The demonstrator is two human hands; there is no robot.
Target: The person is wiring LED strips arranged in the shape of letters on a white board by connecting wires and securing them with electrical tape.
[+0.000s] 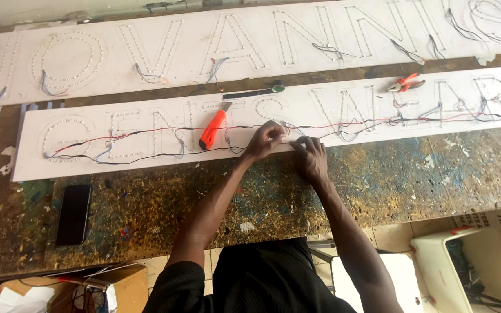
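Fingers (pixel 275 134) pinch wires (pixel 146 132) running left-right along the sign board (pixel 30 168).

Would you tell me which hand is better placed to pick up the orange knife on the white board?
Left: the left hand is nearer the orange knife; the right hand lies farther away.

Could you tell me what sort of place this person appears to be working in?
Probably a sign-making workshop. Long white sign boards with letters outlined in small lights lie on a paint-stained workbench, red and black wires run across them, and an orange utility knife and pliers sit nearby. Both hands work at the wiring.
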